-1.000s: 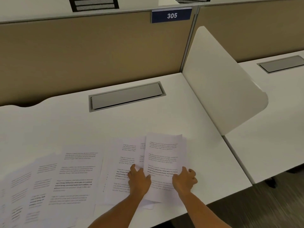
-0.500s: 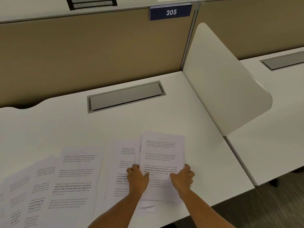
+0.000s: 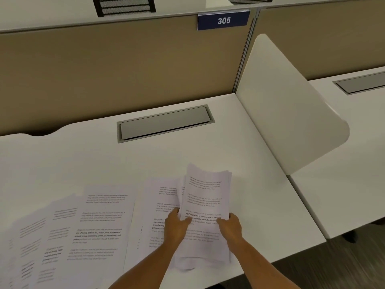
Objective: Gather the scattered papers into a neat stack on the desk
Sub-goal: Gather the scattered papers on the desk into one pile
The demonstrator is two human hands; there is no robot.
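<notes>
A small bundle of printed papers (image 3: 205, 197) is lifted and bowed a little above the white desk (image 3: 125, 163). My left hand (image 3: 176, 225) grips its left edge and my right hand (image 3: 230, 226) grips its right edge. Just left of the bundle another printed sheet (image 3: 160, 205) lies flat, partly under my left hand. Further left, several overlapping sheets (image 3: 93, 222) fan out across the desk toward the left edge of the view.
A grey cable flap (image 3: 164, 123) is set into the desk behind the papers. A white curved divider (image 3: 291, 113) stands at the right, with a second desk (image 3: 354, 163) beyond it. A tan partition (image 3: 125, 69) with a "305" sign (image 3: 223, 20) closes the back.
Both hands have closed on the sides of the right-hand papers and raised them off the desk, so the bundle now curves upward instead of lying flat.
</notes>
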